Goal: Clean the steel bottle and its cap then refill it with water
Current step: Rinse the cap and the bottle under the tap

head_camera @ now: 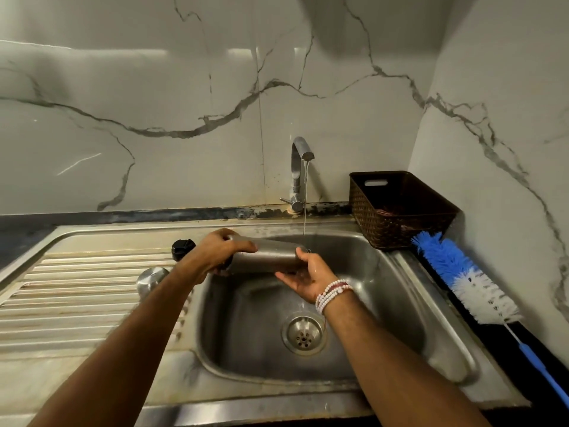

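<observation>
The steel bottle lies almost level over the sink basin, its mouth end to the right under the thin stream from the tap. My left hand grips its bottom end from above. My right hand cups the bottle near the mouth from below, palm up and wet. A black cap stands on the drainboard just left of my left hand. A shiny steel dome-shaped piece sits on the drainboard nearer to me.
A ribbed steel drainboard fills the left. A dark woven basket stands at the back right corner. A blue and white bottle brush lies along the right counter edge. The drain is open below.
</observation>
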